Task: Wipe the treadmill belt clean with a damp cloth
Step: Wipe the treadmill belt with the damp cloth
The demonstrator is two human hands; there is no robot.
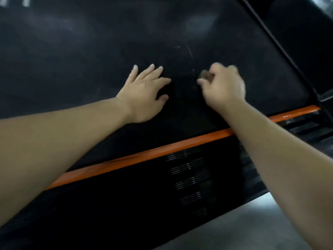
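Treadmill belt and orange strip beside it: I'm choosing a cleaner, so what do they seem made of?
Treadmill belt: likely rubber or PVC, matte black, only dull hazy reflections. Orange strip: probably painted metal or hard plastic, glossy, with bright highlights and dark scuffs.

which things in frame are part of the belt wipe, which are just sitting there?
On the job:
- treadmill belt
- left hand, flat on the belt
- right hand, fingers curled, blurred; no cloth clearly visible in it

Just there:
- orange trim strip
- ribbed side rail
- grey floor
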